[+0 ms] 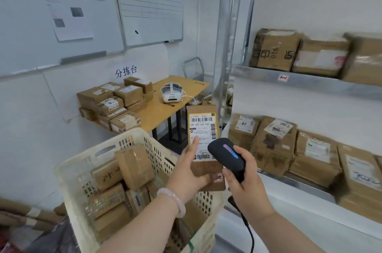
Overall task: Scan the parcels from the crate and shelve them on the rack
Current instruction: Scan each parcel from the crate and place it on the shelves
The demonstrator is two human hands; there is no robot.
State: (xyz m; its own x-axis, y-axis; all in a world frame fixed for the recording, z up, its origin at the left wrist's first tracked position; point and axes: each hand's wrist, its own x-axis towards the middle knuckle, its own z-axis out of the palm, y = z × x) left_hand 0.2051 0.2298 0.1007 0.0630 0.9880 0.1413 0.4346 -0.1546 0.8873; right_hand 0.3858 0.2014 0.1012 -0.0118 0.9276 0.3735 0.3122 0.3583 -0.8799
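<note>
The parcel (203, 128) stands upright above the crate (68, 172), label facing the camera, pinched at its lower part by the left hand (190, 172), whose thumb lies on the label. The right hand (246, 186) grips the scanner (226, 154), aimed at it. The thumb could hide print; the one-handed hold could slip before reaching the rack (306, 82).
</note>
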